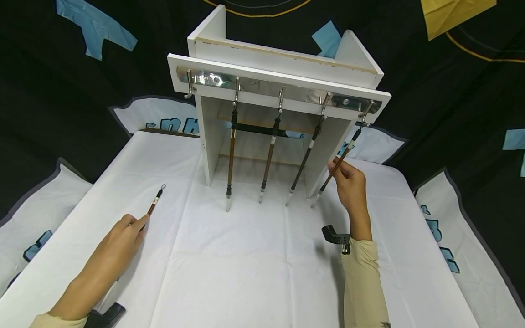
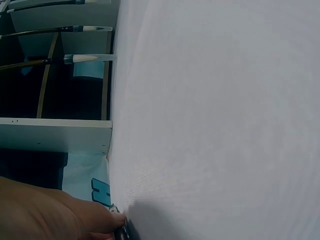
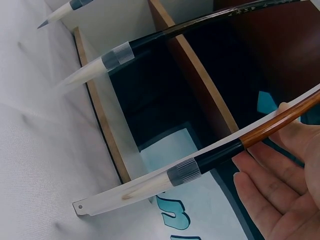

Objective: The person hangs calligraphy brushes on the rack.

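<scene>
My left hand (image 1: 119, 241) pinches a brush (image 1: 154, 203) with a brown handle low over the white table's left side; its looped end points away from me, and my fingers hide its other end. In the left wrist view the thumb lies against its dark shaft. My right hand (image 1: 351, 186) is at the rightmost hanging calligraphy brush (image 3: 280, 120), beside its brown handle. In the right wrist view its fingers are loosely extended behind the handle. This brush hangs from a metal hook (image 1: 366, 110), its pale bristles in a clear sleeve.
A white wooden rack (image 1: 279, 84) stands at the table's (image 1: 229, 273) far side, with a row of metal hooks along its front board. Other brushes (image 1: 231, 159) hang tips down from it. Black cloth (image 1: 451, 105) surrounds the table.
</scene>
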Action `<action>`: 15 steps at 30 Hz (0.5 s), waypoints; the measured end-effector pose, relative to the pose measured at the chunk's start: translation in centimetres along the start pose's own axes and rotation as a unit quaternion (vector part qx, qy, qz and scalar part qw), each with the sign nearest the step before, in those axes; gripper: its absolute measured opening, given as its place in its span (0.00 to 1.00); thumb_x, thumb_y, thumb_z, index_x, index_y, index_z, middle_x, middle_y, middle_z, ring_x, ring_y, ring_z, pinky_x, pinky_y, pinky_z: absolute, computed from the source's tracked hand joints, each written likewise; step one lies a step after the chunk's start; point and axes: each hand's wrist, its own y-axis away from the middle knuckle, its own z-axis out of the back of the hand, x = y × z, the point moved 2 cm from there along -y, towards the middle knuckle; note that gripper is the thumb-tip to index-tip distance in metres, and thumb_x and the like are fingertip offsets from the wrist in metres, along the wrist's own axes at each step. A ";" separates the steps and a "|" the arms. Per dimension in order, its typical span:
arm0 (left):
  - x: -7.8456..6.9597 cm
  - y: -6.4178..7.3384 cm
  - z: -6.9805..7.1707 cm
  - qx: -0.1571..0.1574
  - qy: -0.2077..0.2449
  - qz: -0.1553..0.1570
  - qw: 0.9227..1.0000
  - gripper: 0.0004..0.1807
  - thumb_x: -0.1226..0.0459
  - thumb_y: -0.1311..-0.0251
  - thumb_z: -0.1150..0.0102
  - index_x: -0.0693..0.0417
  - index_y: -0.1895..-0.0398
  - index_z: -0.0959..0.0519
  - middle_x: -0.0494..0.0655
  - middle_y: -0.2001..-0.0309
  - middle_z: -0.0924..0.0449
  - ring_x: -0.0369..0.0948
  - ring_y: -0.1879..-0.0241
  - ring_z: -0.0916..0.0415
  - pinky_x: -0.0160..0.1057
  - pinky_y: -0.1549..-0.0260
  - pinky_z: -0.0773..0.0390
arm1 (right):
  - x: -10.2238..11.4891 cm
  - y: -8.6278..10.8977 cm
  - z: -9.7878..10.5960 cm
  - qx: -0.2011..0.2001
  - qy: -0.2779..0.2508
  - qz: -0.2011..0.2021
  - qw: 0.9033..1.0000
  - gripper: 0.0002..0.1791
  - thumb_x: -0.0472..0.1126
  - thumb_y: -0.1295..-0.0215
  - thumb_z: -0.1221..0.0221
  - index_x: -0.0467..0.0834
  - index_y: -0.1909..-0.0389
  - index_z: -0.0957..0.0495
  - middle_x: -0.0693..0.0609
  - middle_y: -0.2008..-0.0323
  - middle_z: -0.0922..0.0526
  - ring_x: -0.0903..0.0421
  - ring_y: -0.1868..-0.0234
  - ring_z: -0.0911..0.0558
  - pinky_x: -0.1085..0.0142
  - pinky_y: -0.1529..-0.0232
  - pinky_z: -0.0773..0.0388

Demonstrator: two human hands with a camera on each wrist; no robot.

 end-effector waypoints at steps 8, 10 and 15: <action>-0.1 0.0 -0.1 -0.020 -0.001 -0.006 1.000 0.24 0.85 0.49 0.30 0.79 0.45 0.20 0.65 0.64 0.23 0.51 0.70 0.20 0.45 0.78 0.19 | 0.1 0.0 0.0 0.001 0.000 0.003 1.000 0.23 0.51 0.23 0.37 0.38 0.40 0.15 0.39 0.43 0.13 0.42 0.43 0.13 0.47 0.34 0.21; -0.2 0.0 -0.1 -0.025 0.000 -0.008 1.000 0.25 0.85 0.49 0.30 0.79 0.45 0.20 0.66 0.64 0.23 0.51 0.70 0.20 0.45 0.78 0.19 | 0.1 0.0 0.0 0.000 0.001 0.001 1.000 0.23 0.51 0.23 0.37 0.37 0.40 0.15 0.38 0.43 0.13 0.42 0.43 0.13 0.47 0.34 0.21; -0.4 -0.1 0.1 -0.039 0.003 -0.013 0.999 0.26 0.85 0.50 0.30 0.79 0.44 0.20 0.65 0.64 0.23 0.51 0.70 0.21 0.45 0.79 0.20 | 0.1 0.0 0.0 -0.002 0.004 -0.004 1.000 0.23 0.51 0.23 0.37 0.37 0.40 0.15 0.38 0.44 0.12 0.43 0.43 0.13 0.48 0.33 0.22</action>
